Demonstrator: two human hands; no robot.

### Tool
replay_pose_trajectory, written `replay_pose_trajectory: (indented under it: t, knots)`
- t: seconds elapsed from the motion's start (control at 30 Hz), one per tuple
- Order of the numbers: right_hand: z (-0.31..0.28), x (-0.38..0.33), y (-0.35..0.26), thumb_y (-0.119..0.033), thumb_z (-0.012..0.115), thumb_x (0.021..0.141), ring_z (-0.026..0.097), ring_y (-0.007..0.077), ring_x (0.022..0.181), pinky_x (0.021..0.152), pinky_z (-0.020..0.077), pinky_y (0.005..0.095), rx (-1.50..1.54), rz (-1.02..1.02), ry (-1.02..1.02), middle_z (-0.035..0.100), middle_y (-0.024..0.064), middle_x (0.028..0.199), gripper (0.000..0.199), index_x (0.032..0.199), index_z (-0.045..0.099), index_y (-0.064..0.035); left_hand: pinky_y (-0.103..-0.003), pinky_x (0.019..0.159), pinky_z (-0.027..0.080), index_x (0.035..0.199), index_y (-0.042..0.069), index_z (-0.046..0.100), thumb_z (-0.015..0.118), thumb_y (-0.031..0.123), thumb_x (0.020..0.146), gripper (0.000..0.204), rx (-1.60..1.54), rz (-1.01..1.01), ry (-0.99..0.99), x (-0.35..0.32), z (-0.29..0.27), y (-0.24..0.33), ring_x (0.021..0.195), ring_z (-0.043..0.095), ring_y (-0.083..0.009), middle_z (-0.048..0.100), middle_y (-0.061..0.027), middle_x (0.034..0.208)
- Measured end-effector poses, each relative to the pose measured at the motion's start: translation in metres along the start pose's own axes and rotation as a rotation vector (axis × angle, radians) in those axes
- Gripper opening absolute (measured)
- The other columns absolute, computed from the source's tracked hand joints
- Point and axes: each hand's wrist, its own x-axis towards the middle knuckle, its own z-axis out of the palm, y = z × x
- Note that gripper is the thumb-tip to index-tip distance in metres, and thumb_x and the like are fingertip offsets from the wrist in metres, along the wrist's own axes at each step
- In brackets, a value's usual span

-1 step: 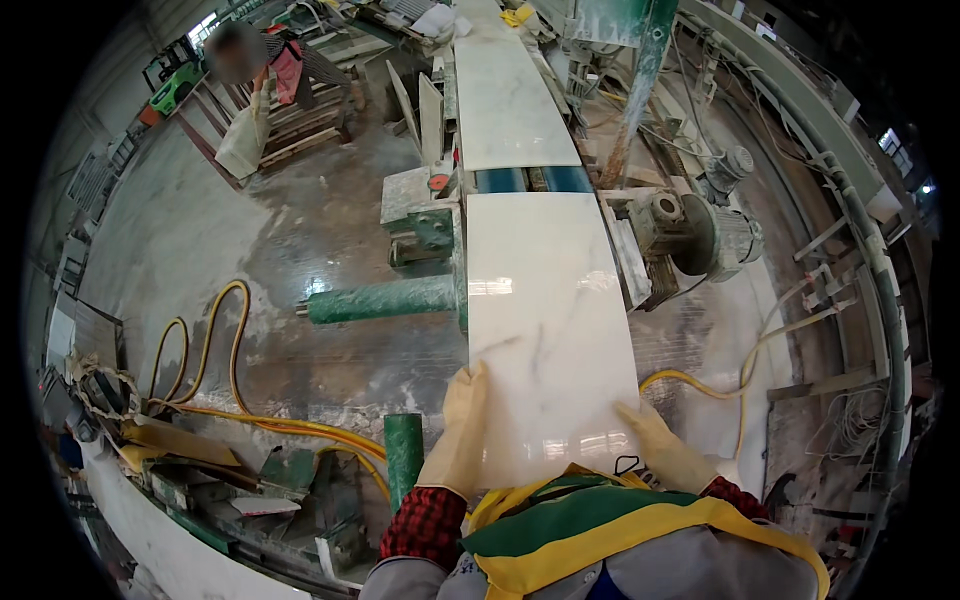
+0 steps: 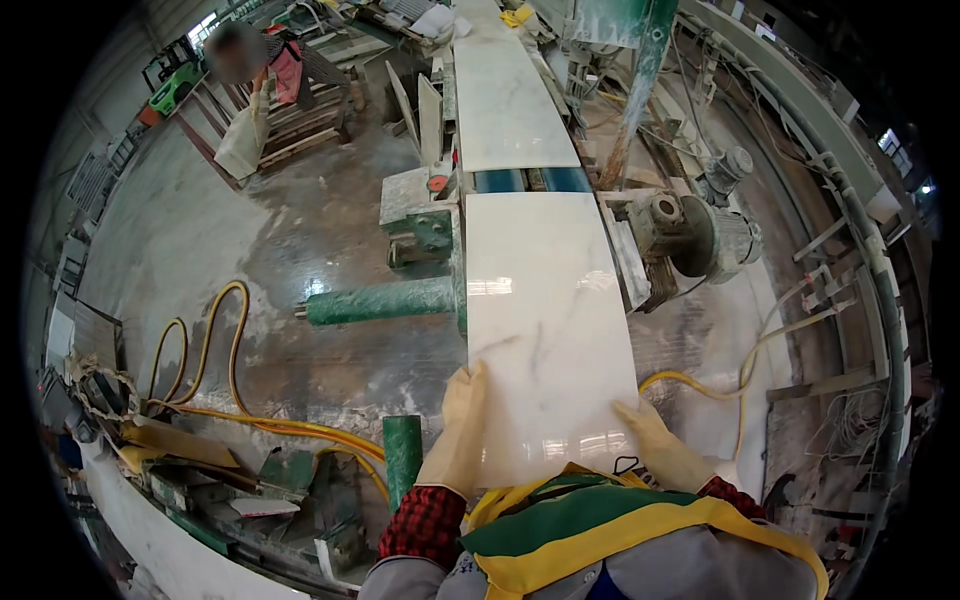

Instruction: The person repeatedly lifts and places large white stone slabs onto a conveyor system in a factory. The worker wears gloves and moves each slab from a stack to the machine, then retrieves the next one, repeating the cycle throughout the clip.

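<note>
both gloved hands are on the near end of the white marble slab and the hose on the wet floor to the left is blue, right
Not quite: the hose is yellow, not blue, as the head view shows. The rest holds: the left hand and right hand, both gloved, rest on the near end of the white marble slab.

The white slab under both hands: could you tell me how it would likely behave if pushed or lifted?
The slab looks like polished veined stone, so probably rigid and heavy. Its glossy face may be slippery under the gloved left hand and right hand. Thin edges could chip.
</note>
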Motion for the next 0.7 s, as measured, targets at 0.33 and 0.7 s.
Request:
replay_pose_trajectory:
  t: [0.33, 0.7]
  knots:
    - [0.002, 0.073, -0.028, -0.022, 0.082, 0.098, 0.069, 0.0208, 0.108, 0.094, 0.057, 0.037, 0.077, 0.119, 0.203, 0.074, 0.0098, 0.123, 0.051, 0.139, 0.066, 0.0034, -0.047, 0.111, 0.048, 0.136, 0.003, 0.071, 0.051, 0.062, 0.102, 0.071, -0.021, 0.023, 0.035, 0.048, 0.012, 0.041, 0.129, 0.066, -0.0429, 0.073, -0.0241, 0.133]
    - [-0.015, 0.108, -0.041, -0.026, 0.08, 0.1, 0.067, 0.0201, 0.11, 0.095, 0.0562, 0.0362, 0.06, 0.055, 0.154, 0.072, 0.0104, 0.126, 0.051, 0.139, 0.066, 0.0037, -0.046, 0.103, 0.051, 0.134, 0.002, 0.072, 0.052, 0.057, 0.105, 0.065, -0.094, 0.086, 0.114, 0.055, 0.022, 0.067, 0.116, 0.071, -0.0394, 0.076, -0.0216, 0.123]
